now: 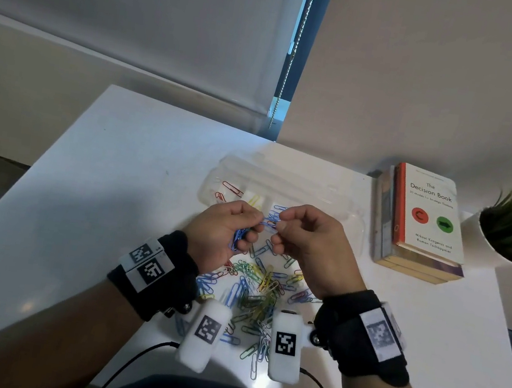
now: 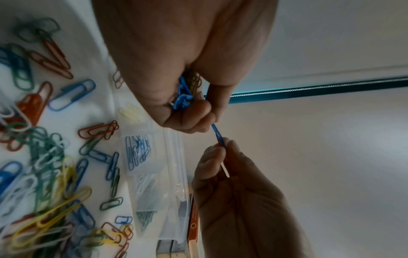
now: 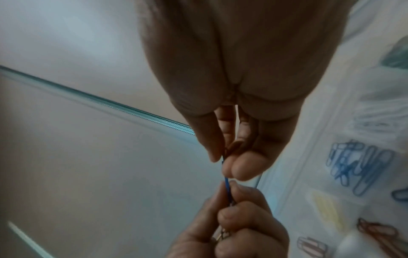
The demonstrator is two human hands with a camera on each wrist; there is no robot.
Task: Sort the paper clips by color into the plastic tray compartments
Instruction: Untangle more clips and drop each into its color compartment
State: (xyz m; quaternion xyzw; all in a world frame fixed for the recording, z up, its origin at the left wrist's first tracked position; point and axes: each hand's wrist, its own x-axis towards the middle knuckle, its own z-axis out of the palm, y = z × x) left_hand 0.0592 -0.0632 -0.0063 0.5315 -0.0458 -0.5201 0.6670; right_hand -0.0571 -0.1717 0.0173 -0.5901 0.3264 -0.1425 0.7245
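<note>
blue paper clips (image 1: 269, 223), white table (image 1: 127, 153)

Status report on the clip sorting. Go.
Left hand grips bunch of blue paper clips. Right hand pinches one blue clip with left, above tray. Mixed pile unsorted.

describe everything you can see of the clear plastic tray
The plastic tray is clear and thin, lying flat on the white table behind the raised hands, beside the stack of books. Dividers split it into a row of compartments: red clips in the leftmost, then yellow, then blue clips, with white and green further along in the left wrist view. Neither hand touches it.
</note>
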